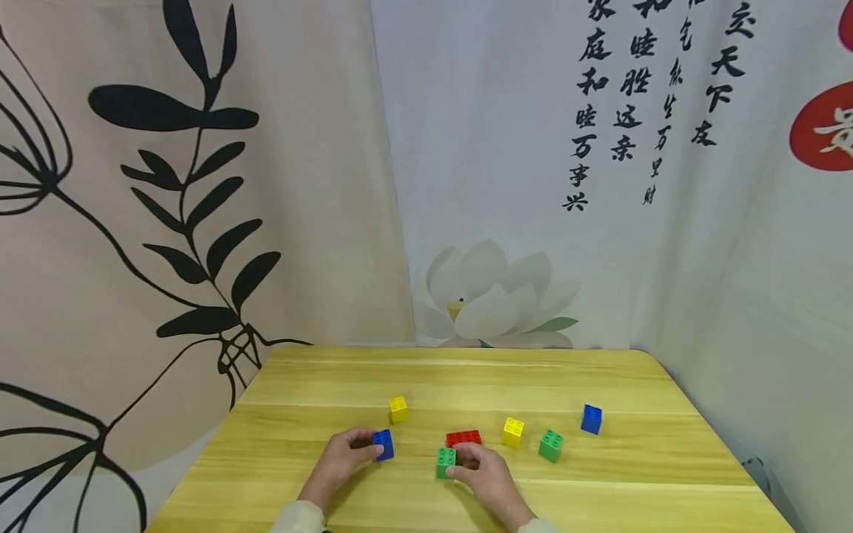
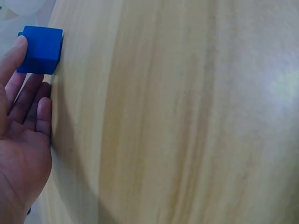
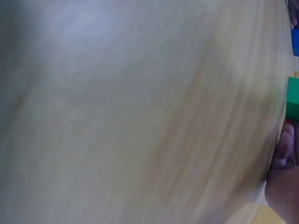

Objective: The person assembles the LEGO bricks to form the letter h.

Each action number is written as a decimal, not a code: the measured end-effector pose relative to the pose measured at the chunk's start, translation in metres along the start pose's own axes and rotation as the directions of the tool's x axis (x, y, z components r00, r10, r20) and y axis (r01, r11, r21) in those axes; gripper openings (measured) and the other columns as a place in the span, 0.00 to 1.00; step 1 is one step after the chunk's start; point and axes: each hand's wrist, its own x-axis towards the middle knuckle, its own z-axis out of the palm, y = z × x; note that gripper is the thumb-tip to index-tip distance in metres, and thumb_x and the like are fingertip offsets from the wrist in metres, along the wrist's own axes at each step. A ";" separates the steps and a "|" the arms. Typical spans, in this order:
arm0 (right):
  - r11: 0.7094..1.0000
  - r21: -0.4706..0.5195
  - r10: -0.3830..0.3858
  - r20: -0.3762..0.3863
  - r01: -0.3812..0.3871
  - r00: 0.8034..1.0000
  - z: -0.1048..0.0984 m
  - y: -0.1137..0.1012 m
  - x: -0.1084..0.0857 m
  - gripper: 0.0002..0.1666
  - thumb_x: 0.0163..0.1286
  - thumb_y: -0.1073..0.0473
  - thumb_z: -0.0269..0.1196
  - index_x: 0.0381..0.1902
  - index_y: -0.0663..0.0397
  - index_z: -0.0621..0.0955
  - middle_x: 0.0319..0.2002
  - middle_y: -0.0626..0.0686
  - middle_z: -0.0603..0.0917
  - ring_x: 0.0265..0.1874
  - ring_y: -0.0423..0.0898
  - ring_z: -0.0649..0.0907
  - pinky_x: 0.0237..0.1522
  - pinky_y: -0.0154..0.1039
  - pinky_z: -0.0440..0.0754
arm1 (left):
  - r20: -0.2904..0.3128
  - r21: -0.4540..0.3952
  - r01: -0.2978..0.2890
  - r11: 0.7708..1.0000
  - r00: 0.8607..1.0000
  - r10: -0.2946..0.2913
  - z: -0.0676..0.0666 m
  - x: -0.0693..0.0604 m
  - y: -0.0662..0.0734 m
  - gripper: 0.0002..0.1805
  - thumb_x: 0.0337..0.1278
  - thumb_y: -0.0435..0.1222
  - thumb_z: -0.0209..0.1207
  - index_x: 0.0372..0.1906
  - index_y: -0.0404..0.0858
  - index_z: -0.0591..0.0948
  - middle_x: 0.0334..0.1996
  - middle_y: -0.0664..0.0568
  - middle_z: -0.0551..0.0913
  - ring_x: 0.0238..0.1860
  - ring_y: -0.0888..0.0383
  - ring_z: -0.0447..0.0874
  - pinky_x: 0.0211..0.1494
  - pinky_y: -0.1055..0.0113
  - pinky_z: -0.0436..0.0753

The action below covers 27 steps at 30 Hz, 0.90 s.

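Note:
My left hand (image 1: 344,460) pinches a blue building block (image 1: 383,445) between thumb and fingers; in the left wrist view the same blue block (image 2: 43,50) sits at the fingertips. With thumb and fingers my right hand (image 1: 485,477) holds a green building block (image 1: 446,463), studs facing up. Just behind that hand lies a longer red block (image 1: 463,437), partly hidden by the fingers. The right wrist view catches only part of the green block (image 3: 293,99) at its right edge.
Beyond the left hand stands a yellow block (image 1: 397,409). To the right of the red one are another yellow block (image 1: 513,432), a second green block (image 1: 550,446) and a second blue block (image 1: 591,419). The wooden table (image 1: 666,474) ends at printed curtains (image 1: 320,185).

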 end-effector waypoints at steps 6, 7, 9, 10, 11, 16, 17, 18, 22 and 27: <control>1.000 0.006 -0.009 0.001 0.009 1.000 0.000 -0.001 -0.001 0.26 0.61 0.57 0.73 0.54 0.63 0.81 0.44 0.53 0.86 0.42 0.48 0.82 0.45 0.44 0.82 | -0.015 0.017 0.018 1.000 1.000 -0.018 -0.003 0.000 0.005 0.23 0.56 0.43 0.70 0.52 0.33 0.82 0.47 0.48 0.84 0.51 0.48 0.80 0.57 0.47 0.76; 1.000 0.001 -0.010 0.001 0.010 1.000 0.000 -0.001 -0.001 0.26 0.61 0.57 0.73 0.54 0.63 0.81 0.44 0.53 0.86 0.42 0.48 0.82 0.45 0.44 0.82 | -0.016 0.019 0.021 1.000 1.000 -0.021 -0.004 0.001 0.005 0.23 0.57 0.43 0.70 0.52 0.33 0.82 0.47 0.48 0.84 0.51 0.48 0.80 0.57 0.47 0.76; 1.000 -0.005 -0.012 0.002 0.012 1.000 0.000 0.000 -0.001 0.26 0.61 0.56 0.73 0.55 0.63 0.81 0.45 0.53 0.86 0.42 0.48 0.82 0.45 0.43 0.82 | -0.015 0.020 0.029 0.999 0.999 -0.029 -0.006 0.002 0.007 0.24 0.57 0.44 0.70 0.53 0.33 0.82 0.48 0.48 0.84 0.52 0.47 0.80 0.58 0.45 0.75; 1.000 -0.008 -0.013 0.004 0.013 1.000 0.000 0.000 -0.001 0.26 0.61 0.56 0.72 0.55 0.63 0.81 0.45 0.53 0.86 0.42 0.48 0.82 0.45 0.43 0.82 | -0.015 0.015 0.036 0.999 0.999 -0.036 -0.006 0.003 0.008 0.24 0.57 0.45 0.70 0.53 0.34 0.81 0.48 0.48 0.84 0.52 0.48 0.79 0.58 0.46 0.75; 1.000 -0.012 -0.014 0.004 0.014 1.000 0.000 0.000 -0.001 0.27 0.61 0.56 0.72 0.55 0.63 0.81 0.45 0.54 0.86 0.43 0.48 0.82 0.45 0.44 0.82 | -0.015 0.006 0.043 0.999 0.999 -0.042 -0.007 0.004 0.009 0.25 0.56 0.45 0.70 0.53 0.34 0.81 0.48 0.49 0.84 0.53 0.48 0.79 0.58 0.46 0.75; 1.000 -0.010 -0.010 -0.001 0.010 1.000 -0.002 0.000 0.000 0.28 0.62 0.55 0.72 0.57 0.64 0.80 0.47 0.55 0.86 0.45 0.49 0.83 0.47 0.46 0.82 | 0.002 -0.040 0.033 0.999 0.999 -0.033 -0.008 0.009 0.018 0.27 0.55 0.46 0.71 0.55 0.35 0.81 0.49 0.50 0.84 0.51 0.51 0.80 0.55 0.51 0.78; 1.000 -0.011 -0.009 -0.003 0.009 1.000 -0.002 0.000 0.000 0.28 0.63 0.55 0.71 0.57 0.64 0.80 0.47 0.56 0.86 0.45 0.50 0.83 0.47 0.46 0.82 | 0.008 -0.044 0.025 0.999 1.000 -0.025 -0.009 0.009 0.020 0.27 0.55 0.47 0.70 0.55 0.35 0.81 0.49 0.50 0.84 0.51 0.52 0.80 0.54 0.51 0.78; 1.000 -0.007 -0.005 -0.003 0.005 1.000 -0.002 0.000 -0.001 0.28 0.63 0.55 0.71 0.57 0.64 0.80 0.48 0.56 0.86 0.45 0.50 0.83 0.47 0.46 0.82 | 0.014 -0.049 0.019 0.999 1.000 -0.018 -0.009 0.009 0.022 0.27 0.55 0.47 0.70 0.56 0.35 0.81 0.49 0.49 0.84 0.51 0.52 0.80 0.53 0.52 0.79; 1.000 -0.008 -0.003 0.006 0.003 1.000 -0.001 0.001 -0.002 0.29 0.63 0.55 0.71 0.58 0.65 0.80 0.48 0.56 0.86 0.45 0.49 0.83 0.46 0.44 0.83 | 0.035 -0.060 -0.006 0.998 0.999 0.008 -0.009 0.009 0.032 0.26 0.57 0.46 0.70 0.55 0.35 0.81 0.48 0.49 0.84 0.49 0.53 0.80 0.52 0.53 0.80; 1.000 -0.003 -0.025 0.002 0.025 1.000 0.000 0.000 -0.001 0.29 0.62 0.56 0.72 0.57 0.66 0.80 0.46 0.56 0.86 0.43 0.49 0.83 0.44 0.41 0.83 | 0.061 -0.052 -0.066 0.996 0.996 0.069 -0.005 0.010 0.046 0.25 0.59 0.46 0.68 0.56 0.35 0.81 0.48 0.50 0.84 0.51 0.52 0.80 0.54 0.52 0.79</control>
